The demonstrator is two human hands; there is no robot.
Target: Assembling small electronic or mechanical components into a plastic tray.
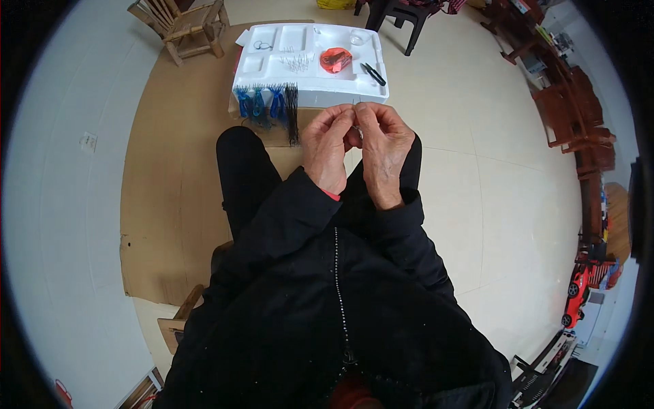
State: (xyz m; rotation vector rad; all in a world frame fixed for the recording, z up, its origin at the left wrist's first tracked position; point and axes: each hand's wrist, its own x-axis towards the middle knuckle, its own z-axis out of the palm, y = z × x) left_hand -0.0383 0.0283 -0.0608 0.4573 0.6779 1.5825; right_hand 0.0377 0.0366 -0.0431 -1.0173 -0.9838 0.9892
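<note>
My left hand [328, 144] and my right hand [385, 144] meet just in front of the white foam tray [310, 94]. Both are closed, thumbs against fingers, pinching thin wire-like pieces whose fine tips poke up between them. Their exact kind is too small to make out. On the tray lie rows of small thin metal pieces [296, 64], an orange-red round packet [336, 61] with dark contents, and black-handled thread snips [373, 73]. Blue strand bundles [258, 103] and a black strand bundle [292, 114] hang over its near edge.
A clear round cup [359, 37] and wire rings [261, 46] are on the tray. Cardboard [163, 177] covers the floor at left. A bamboo chair [184, 31] and a dark plastic stool [400, 15] stand beyond. Wooden furniture [569, 102] and a red toy car [576, 294] line the right side.
</note>
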